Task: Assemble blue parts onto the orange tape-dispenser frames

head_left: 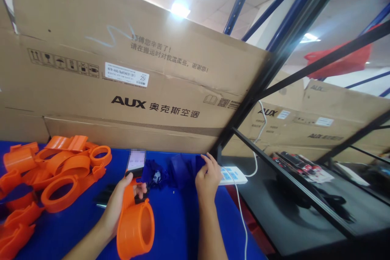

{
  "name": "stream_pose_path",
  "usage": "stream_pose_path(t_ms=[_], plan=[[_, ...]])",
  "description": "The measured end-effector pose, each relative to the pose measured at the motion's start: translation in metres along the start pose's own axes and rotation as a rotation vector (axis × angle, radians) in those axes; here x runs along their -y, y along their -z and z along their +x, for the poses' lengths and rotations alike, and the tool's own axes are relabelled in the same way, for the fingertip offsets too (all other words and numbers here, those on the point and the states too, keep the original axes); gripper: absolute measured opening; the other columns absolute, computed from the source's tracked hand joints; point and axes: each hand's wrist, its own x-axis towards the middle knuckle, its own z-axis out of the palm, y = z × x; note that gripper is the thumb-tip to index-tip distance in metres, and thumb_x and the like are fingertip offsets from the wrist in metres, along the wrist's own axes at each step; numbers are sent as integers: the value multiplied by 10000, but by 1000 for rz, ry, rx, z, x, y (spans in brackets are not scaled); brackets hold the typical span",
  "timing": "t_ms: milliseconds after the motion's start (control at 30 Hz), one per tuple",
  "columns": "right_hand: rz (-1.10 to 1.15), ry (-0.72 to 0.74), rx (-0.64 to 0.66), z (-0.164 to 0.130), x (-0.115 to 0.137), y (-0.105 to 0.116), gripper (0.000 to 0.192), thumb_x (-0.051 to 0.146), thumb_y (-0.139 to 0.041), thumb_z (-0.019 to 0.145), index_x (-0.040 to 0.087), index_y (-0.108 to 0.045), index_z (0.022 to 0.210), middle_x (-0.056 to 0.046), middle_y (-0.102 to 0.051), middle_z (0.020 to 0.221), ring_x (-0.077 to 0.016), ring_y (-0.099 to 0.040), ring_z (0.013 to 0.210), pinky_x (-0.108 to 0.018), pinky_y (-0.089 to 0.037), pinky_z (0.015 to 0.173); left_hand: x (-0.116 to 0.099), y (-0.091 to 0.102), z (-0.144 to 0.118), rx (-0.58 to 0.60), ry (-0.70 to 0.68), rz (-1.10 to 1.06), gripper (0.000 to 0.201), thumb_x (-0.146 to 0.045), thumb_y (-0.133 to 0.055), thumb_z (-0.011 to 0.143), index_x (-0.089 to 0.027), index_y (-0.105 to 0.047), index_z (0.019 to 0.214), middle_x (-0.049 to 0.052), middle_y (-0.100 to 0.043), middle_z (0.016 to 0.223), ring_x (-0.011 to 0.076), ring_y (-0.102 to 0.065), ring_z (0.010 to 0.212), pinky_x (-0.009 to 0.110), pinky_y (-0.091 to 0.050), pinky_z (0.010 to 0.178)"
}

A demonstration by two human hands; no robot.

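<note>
My left hand point(113, 207) is closed around the handle of an orange plastic tape dispenser point(134, 231), its round hub hanging toward me with no tape roll on it. The dispenser's black front end lies near my thumb. My right hand point(208, 178) is at the right of a heap of dark blue pieces point(175, 170), its fingers bent; whatever they may hold is hidden. Just behind my left hand a phone point(136, 160) shows a timer. To the left lies a pile of similar orange dispensers point(63, 187).
A blue surface point(170, 227) lies under everything. A large cardboard box point(170, 85) walls off the back. On the right are a white power strip point(233, 176) with its cable point(242, 219), a black metal frame point(248, 113) and a dark shelf point(274, 207) with packaged items.
</note>
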Motion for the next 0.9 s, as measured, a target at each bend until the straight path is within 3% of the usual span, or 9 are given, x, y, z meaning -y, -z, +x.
stream_pose_path(t_ms=[267,500,667,767,900], plan=[[-14,-8,120,-6,-7,-16,441,107,-375,892,136,-741,1138,-178,-624,1363,-284,-599,1211,-465,-449,1048,4,2,4,35,-5,31,369,-500,-696,870,-136,-716,809,51,-680,672,158,-584,596,265,-523,609],[-75,-75,248,-11,-5,-15,378,194,-428,915,174,-760,1095,-156,-703,1231,-319,-613,1167,-482,-440,963,7,4,6,26,3,69,400,-524,-730,834,-125,-730,797,81,-709,735,161,-588,596,286,-543,603],[-113,-120,353,-13,0,-10,358,243,-455,921,193,-772,1080,-120,-782,1002,-294,-703,946,-448,-419,910,9,6,10,15,-21,91,400,-531,-748,813,-133,-720,787,80,-710,715,159,-584,586,280,-532,588],[-134,-150,377,-14,3,-7,349,268,-474,923,194,-780,1074,-110,-787,860,-281,-715,820,-439,-410,897,7,7,11,30,-23,101,403,-532,-755,803,-130,-722,793,83,-717,708,159,-589,577,280,-522,591],[-115,-163,361,-12,8,-3,364,278,-462,933,180,-772,1095,-115,-782,820,-295,-718,817,-455,-406,894,8,9,14,35,-8,109,424,-537,-749,809,-115,-726,782,75,-713,693,153,-593,571,267,-505,588]])
